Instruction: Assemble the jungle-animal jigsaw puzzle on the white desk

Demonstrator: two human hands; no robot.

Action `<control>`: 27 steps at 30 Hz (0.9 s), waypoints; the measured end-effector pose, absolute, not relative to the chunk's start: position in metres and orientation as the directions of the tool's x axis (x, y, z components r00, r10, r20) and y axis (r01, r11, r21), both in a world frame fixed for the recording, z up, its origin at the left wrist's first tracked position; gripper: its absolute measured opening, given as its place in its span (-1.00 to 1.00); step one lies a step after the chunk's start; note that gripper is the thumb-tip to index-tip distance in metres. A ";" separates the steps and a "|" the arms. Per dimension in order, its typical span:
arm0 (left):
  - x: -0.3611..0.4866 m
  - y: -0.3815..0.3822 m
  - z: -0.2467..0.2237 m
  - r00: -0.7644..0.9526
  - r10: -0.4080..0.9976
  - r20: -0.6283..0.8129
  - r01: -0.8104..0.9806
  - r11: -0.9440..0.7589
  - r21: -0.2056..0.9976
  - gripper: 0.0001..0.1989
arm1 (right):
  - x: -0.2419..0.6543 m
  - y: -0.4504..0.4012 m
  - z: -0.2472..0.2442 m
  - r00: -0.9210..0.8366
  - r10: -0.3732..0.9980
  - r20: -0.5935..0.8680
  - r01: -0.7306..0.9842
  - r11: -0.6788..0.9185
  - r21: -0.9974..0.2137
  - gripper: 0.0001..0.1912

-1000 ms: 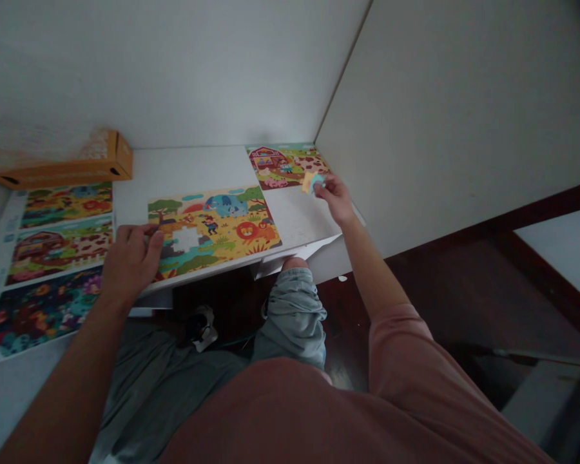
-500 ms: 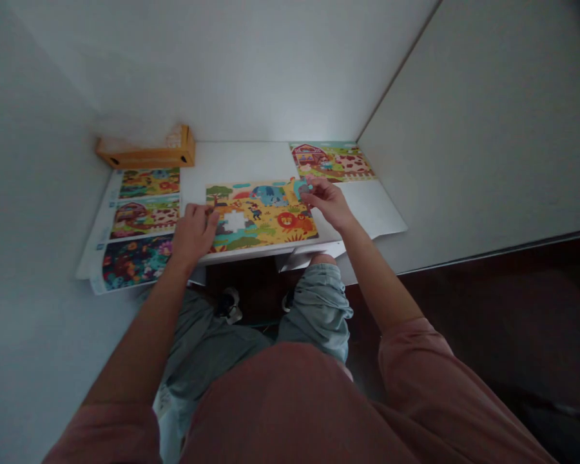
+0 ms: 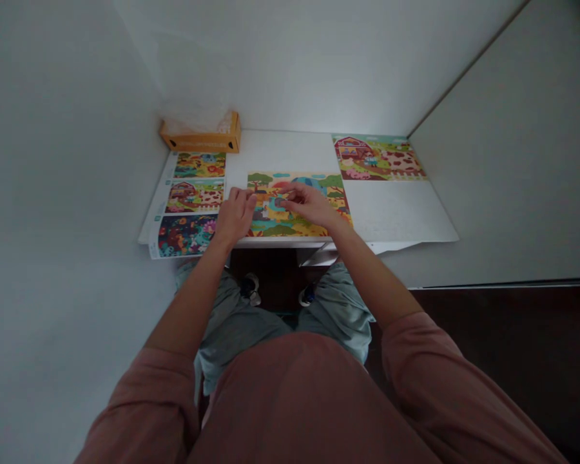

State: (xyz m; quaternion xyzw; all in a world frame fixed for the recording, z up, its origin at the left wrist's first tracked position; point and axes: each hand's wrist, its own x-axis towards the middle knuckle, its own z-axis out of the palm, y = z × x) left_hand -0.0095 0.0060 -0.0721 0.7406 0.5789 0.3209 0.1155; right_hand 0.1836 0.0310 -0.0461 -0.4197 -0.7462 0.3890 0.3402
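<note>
A safari jigsaw puzzle point(image 3: 314, 219) lies on the white desk point(image 3: 391, 209), with a lion and trees in bright colours. My right hand point(image 3: 307, 203) pinches a small teal and yellow jigsaw piece point(image 3: 277, 203) over the puzzle's left half. My left hand point(image 3: 236, 214) rests at the puzzle's left edge, its fingertips touching the board and holding nothing. Between my hands, the gap in the puzzle is mostly hidden by my fingers and the piece.
A farm picture sheet point(image 3: 377, 158) lies at the desk's back right. A sheet of several printed pictures point(image 3: 193, 203) lies to the left, below an orange box point(image 3: 200, 136). White walls rise behind and beside the desk. My knees and shoes show below its front edge.
My view has swung, shifting the desk toward the right. My right hand has carried the piece left, across the puzzle. My left hand remains at the puzzle's left edge.
</note>
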 end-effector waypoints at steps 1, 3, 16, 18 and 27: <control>-0.010 0.006 -0.072 0.123 0.933 0.338 0.782 -0.301 0.546 -0.67 | 0.182 0.032 -0.047 -0.425 0.887 0.182 0.383 0.358 -0.852 -0.68; -0.011 0.006 -0.072 0.127 0.935 0.332 0.780 -0.301 0.549 -0.67 | 0.181 0.034 -0.049 -0.439 0.882 0.172 0.434 0.375 -0.819 -0.71; -0.011 0.004 -0.068 0.125 0.936 0.329 0.843 -0.275 0.463 -0.67 | 0.195 0.036 -0.062 -0.353 0.919 0.173 0.635 0.371 -0.677 -0.75; -0.011 0.005 -0.069 0.124 0.939 0.320 0.847 -0.268 0.460 -0.67 | 0.200 0.036 -0.061 -0.339 0.920 0.195 0.734 0.388 -0.558 -0.72; -0.013 0.005 -0.071 0.130 0.933 0.335 0.861 -0.273 0.428 -0.65 | 0.213 0.029 -0.038 -0.542 0.834 0.099 0.766 0.539 -0.350 -0.67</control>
